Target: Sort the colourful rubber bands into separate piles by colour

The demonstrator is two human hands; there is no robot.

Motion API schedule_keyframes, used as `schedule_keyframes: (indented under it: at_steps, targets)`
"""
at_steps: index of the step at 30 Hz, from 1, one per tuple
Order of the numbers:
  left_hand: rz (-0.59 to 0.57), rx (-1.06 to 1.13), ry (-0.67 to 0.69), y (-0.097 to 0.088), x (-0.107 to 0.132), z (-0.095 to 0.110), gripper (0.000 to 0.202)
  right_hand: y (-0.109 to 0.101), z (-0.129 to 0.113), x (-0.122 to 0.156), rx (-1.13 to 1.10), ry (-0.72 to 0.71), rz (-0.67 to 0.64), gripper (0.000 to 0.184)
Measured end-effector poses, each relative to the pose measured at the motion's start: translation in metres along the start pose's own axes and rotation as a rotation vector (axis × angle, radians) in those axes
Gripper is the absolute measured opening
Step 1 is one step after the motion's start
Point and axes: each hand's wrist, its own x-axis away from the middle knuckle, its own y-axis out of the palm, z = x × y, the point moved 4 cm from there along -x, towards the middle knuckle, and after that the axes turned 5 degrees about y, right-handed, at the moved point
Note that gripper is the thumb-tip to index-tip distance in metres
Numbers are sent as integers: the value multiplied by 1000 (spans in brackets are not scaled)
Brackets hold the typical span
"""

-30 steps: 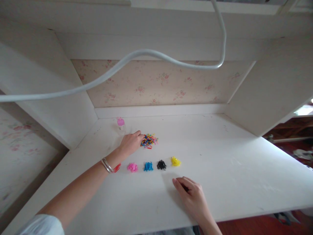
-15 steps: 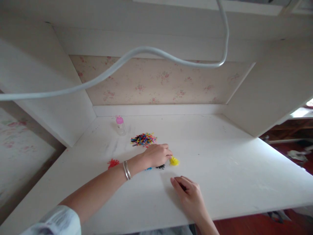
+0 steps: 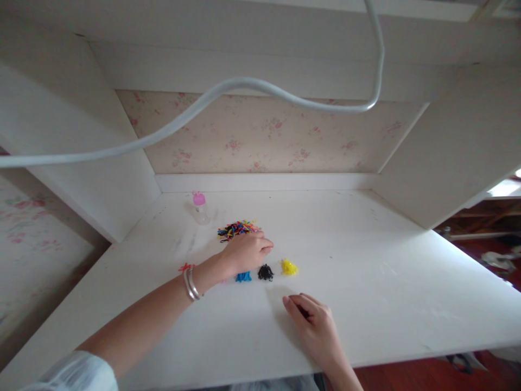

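Location type: a home, probably a bedroom or study corner. A white desk fills the lower half of the frame, enclosed by white side panels to left and right. Floral wallpaper lines the back at centre frame. Red-brown flooring shows at the lower right. Small coloured hair bands lie in a pile at centre.

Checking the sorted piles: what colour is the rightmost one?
Yellow; the rightmost pile shows in the head view.
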Motion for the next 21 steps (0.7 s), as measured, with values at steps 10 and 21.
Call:
schedule_keyframes:
  at_steps: [10, 21]
  targets:
    - [245, 445, -387, -7, 152, -17, 26, 8, 1, -4, 91, 14, -58, 41]
    - [406, 597, -689, 32, 221, -30, 28, 20, -61, -101, 643, -104, -160, 30]
